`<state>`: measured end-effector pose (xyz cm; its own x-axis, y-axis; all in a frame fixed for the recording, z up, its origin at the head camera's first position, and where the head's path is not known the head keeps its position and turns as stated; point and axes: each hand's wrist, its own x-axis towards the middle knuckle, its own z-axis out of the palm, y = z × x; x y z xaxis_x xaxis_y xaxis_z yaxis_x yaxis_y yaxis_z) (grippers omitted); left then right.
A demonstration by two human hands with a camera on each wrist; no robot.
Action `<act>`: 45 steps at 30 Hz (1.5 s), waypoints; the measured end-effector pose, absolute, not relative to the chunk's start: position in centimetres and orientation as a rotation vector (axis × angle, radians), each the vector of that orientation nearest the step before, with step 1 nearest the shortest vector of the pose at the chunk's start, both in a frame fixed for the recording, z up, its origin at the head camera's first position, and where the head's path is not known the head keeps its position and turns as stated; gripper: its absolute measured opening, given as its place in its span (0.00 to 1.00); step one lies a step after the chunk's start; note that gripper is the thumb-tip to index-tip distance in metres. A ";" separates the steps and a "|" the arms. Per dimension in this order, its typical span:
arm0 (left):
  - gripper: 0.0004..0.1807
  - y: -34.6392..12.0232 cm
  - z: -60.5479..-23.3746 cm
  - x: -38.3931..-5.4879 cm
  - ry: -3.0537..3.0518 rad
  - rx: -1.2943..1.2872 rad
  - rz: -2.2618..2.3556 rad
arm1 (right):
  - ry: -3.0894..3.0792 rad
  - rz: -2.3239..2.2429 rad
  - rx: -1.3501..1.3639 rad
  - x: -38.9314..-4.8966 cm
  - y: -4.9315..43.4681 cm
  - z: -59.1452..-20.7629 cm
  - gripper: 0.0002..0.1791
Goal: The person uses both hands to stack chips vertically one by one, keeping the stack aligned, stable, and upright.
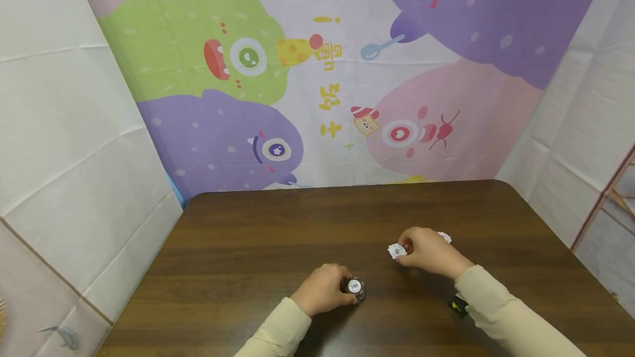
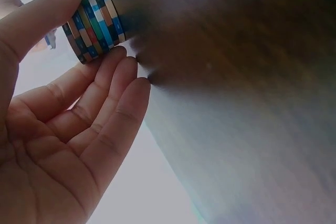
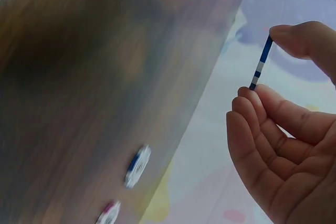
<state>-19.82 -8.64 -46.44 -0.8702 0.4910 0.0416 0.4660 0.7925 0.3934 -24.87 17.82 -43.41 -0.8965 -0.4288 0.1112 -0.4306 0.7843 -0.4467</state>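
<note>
My left hand (image 1: 322,290) grips a stack of poker chips (image 1: 354,286) between thumb and fingers. The top chip is dark-edged and reads 100. In the left wrist view, the stack of poker chips (image 2: 95,22) shows several coloured edges, and its lower end meets the brown tabletop. To the right and farther back, my right hand (image 1: 430,250) pinches one pale poker chip (image 1: 396,250) by its rim. From the right wrist view that poker chip (image 3: 260,64) appears edge-on, blue and white, off the table. Another pale chip (image 1: 445,237) lies just beyond the right hand, partly covered.
Two loose chips, a blue-and-white chip (image 3: 138,166) and a pinkish-and-white chip (image 3: 108,214), lie on the wooden table (image 1: 278,225). A small black item (image 1: 458,306) shows beside the right sleeve. Behind the table hangs a cartoon-printed cloth (image 1: 317,164).
</note>
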 end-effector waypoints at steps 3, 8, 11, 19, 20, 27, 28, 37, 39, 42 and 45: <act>0.21 -8.6 -46.4 -19.8 2.919 0.780 0.617 | -2.954 0.738 0.779 -24.4 16.8 -43.5 0.15; 0.20 -8.6 -46.7 -19.9 2.924 0.778 0.621 | -2.931 0.741 0.882 -23.7 15.4 -43.6 0.16; 0.20 -8.6 -46.8 -20.0 2.919 0.772 0.625 | -2.918 0.737 0.935 -23.3 14.5 -43.7 0.16; 0.19 -8.7 -46.9 -20.1 2.903 0.765 0.650 | -2.933 0.747 1.059 -22.6 12.7 -44.1 0.15; 0.19 -8.7 -46.9 -20.1 2.901 0.767 0.653 | -2.938 0.748 1.072 -22.5 12.5 -44.2 0.15; 0.17 -8.7 -46.9 -20.1 2.885 0.773 0.659 | -2.939 0.746 1.144 -22.1 11.4 -44.5 0.13; 0.17 -8.7 -46.9 -20.1 2.882 0.769 0.662 | -2.935 0.742 1.153 -22.1 11.3 -44.5 0.13; 0.14 -8.7 -46.8 -20.2 2.862 0.765 0.702 | -2.924 0.717 1.179 -21.8 10.4 -44.5 0.12; 0.14 -8.7 -46.8 -20.1 2.859 0.766 0.710 | -2.917 0.711 1.190 -21.8 10.2 -44.5 0.12; 0.15 -8.7 -46.7 -20.1 2.866 0.771 0.704 | -2.906 0.698 1.208 -21.8 10.0 -44.5 0.12; 0.15 -8.7 -46.7 -20.1 2.872 0.773 0.699 | -2.894 0.686 1.224 -21.8 9.9 -44.6 0.11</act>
